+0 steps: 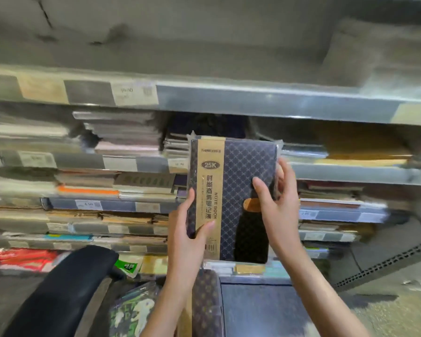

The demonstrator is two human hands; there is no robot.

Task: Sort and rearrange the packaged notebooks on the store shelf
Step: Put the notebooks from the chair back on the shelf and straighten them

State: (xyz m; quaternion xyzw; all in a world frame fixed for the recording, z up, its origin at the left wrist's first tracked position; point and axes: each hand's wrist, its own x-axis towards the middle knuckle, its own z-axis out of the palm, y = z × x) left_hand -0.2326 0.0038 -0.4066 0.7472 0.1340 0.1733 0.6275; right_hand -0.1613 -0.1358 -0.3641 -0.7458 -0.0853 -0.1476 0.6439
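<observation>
A packaged notebook (233, 198) is held upright in front of the shelves by both hands. The left hand (188, 229) is curled round its lower left edge, with the thumb laid across the tan paper band (209, 190) on the cover and the fingers hidden behind. The right hand (278, 203) is closed on the right edge, with the thumb pressed flat on the front cover and the fingers wrapped behind the clear wrapper. The cover is dark blue with a fine diamond pattern, and a dark strap with a tan tab is seen on its lower right part. "25K" and "NOTE BOOK" are printed on the band, along with Chinese characters. The notebook is held in the air, just in front of the middle shelf (350, 173) and clear of the stacks. Behind it, several tiers of shelves are filled with flat stacks of wrapped notebooks (122, 135), much blurred. Price labels (134, 93) are fixed along the shelf edges, and their print cannot be read. Below the hands, another patterned notebook (206, 302) is seen beside a grey-blue surface. At lower left, a black curved chair arm (66, 288) is seen, with green packaged goods (129, 266) just beside it.
</observation>
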